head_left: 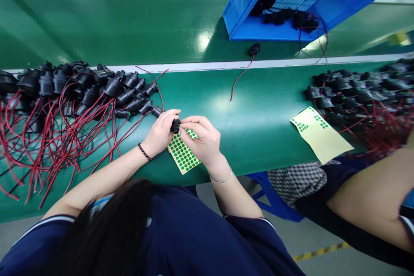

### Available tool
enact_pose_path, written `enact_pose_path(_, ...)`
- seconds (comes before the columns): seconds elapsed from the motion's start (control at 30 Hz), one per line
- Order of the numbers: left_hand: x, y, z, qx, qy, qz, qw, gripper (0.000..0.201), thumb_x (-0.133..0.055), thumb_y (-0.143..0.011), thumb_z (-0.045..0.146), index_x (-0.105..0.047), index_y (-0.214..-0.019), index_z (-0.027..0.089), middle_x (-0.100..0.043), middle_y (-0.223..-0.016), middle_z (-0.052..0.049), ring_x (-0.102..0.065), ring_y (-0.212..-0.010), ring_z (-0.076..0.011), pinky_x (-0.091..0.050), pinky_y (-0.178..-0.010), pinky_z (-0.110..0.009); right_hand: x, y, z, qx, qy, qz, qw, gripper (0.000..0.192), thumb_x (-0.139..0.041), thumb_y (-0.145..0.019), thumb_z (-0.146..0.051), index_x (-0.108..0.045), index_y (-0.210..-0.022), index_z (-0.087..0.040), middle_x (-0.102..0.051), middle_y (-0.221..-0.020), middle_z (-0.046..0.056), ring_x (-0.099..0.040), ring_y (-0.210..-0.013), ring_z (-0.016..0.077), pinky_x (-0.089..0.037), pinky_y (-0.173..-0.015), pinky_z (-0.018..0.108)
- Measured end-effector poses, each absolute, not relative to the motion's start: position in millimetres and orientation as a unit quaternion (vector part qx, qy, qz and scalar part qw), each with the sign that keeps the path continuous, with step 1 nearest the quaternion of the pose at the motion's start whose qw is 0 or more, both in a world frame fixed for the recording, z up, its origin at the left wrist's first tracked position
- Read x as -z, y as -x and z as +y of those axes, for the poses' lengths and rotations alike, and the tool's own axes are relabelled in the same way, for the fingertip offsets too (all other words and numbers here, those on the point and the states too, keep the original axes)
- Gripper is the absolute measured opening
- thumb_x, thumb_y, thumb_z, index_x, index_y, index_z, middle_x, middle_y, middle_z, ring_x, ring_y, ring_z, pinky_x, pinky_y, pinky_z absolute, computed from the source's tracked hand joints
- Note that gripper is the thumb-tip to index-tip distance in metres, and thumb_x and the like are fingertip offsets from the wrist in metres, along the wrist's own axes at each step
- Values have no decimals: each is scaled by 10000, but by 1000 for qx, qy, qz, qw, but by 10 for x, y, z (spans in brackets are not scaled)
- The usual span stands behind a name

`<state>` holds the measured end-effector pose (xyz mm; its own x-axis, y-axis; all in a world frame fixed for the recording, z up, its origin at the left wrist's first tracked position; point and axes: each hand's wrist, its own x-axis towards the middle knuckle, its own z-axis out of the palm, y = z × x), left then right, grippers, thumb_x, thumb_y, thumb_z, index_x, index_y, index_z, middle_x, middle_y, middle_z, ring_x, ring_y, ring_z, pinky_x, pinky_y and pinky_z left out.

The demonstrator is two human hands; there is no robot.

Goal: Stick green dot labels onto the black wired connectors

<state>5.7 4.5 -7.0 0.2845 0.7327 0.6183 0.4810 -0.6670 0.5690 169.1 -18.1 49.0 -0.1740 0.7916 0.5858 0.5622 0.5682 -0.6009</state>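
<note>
Left hand (161, 131) pinching small black connector (175, 126) above sticker sheet (183, 154); right hand (202, 138) fingertips closed on its tip. Judged light, rigid, smooth plastic; best gripped round body, not by limp red lead. Farther left: connector pile (87, 86). Beyond: blue crate (258, 26).

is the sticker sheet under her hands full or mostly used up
Mostly full. The sticker sheet shows close rows of green dots over nearly all of its visible part; the right hand hides its top edge, so that part cannot be told.
</note>
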Motion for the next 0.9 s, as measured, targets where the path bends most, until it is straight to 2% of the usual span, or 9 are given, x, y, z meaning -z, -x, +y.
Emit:
enact_pose_path(0.17,73,-40,41,-449,-785,397,157,350,-526,-882,58,-489,-1196,207,-645,-1275,-128,-638,-1211,-223,-582,-1006,-461,-501,-1690,-181,-163,471,-725,475,136,-661,-853,-146,-732,-897,-252,-748,-927,37,-725,-869,184,-630,-812,367)
enact_pose_path(0.4,78,-40,44,-453,-792,382,148,347,-501,-885,38,-498,-1202,181,-652,-1276,-158,-640,-1212,-230,-581,-1003,-459,-474,-1680,-186,-129,459,-739,477,132,-649,-875,-135,-727,-896,-239,-744,-915,44,-723,-861,175,-628,-787,331)
enact_pose_path(0.63,-24,-108,24,-474,-779,391,125,318,-499,-908,54,-480,-1193,194,-672,-1248,-139,-665,-1185,-216,-597,-981,-429,-542,-1689,-194,-107,436,-753,482,163,-663,-879,-123,-741,-930,-256,-745,-918,37,-727,-832,168,-635,-750,316)
enact_pose_path(0.8,-160,-121,21,-526,-747,381,145,325,-506,-933,116,-429,-1234,211,-661,-1263,-156,-651,-1212,-226,-606,-956,-428,-619,-1661,-193,-198,386,-732,525,322,-672,-860,-91,-747,-1106,-284,-732,-1031,63,-727,-930,212,-639,-819,399)
enact_pose_path(0.9,-279,-74,21,-530,-748,374,140,340,-470,-950,140,-389,-1266,232,-639,-1306,-156,-627,-1253,-232,-597,-967,-448,-725,-1611,-193,-195,347,-737,546,437,-669,-848,-78,-722,-1194,-340,-724,-1051,58,-720,-967,242,-635,-826,441)
